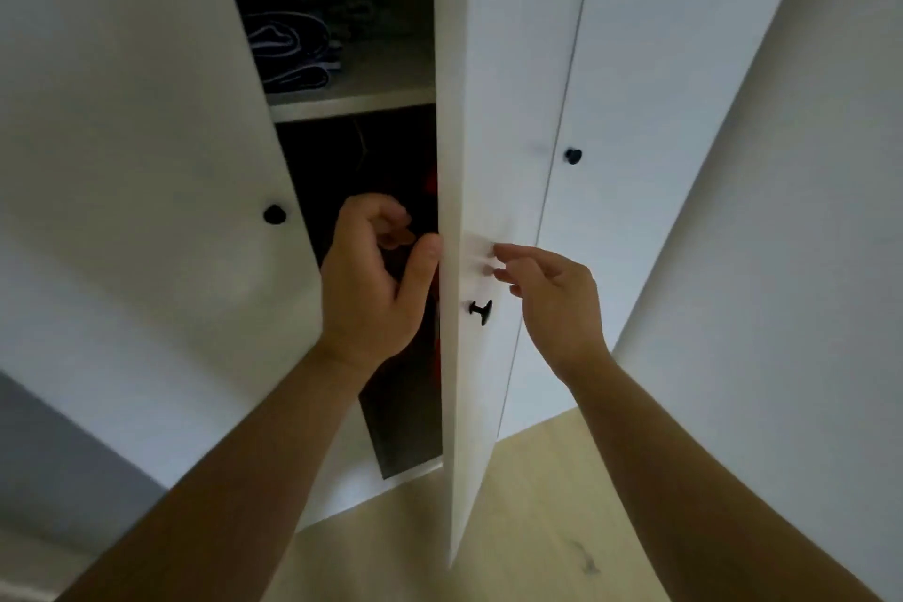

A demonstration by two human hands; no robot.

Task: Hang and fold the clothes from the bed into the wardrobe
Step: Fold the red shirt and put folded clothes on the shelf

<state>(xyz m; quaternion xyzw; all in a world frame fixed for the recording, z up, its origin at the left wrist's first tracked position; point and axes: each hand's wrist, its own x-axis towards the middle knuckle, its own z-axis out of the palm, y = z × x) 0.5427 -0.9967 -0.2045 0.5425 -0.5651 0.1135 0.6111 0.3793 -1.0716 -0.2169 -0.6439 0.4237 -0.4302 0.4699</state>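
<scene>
Filling most of the view, a tall white flat-fronted wardrobe (122, 112) rises in front of the person, seen from close and below. Its white middle door (493, 112) stands ajar and is seen almost edge-on, with a small black round knob (481, 310) low on its face. The shut door to the left carries a matching black knob (274, 214), and the shut door to the right has another (572, 155). In the dark gap between the left door and the open one, a white shelf board (352, 105) holds a stack of folded dark-blue clothes with pale edging (290, 49). Below the shelf hang dark garments (381, 171), with a strip of red fabric (431, 181) showing against the door's edge. The left hand (371, 288) is in front of this lower opening, its fingers curled toward the palm and its thumb tip against the door's front edge; whether the fingers pinch anything cannot be told. The right hand (557, 298) is spread loosely, its straight fingertips touching the door's face just above the knob. A pale wood-grain floor (537, 504) runs under the wardrobe. A grey wall (49, 455) shows at lower left, and a plain pale surface (806, 210) stands to the right.
</scene>
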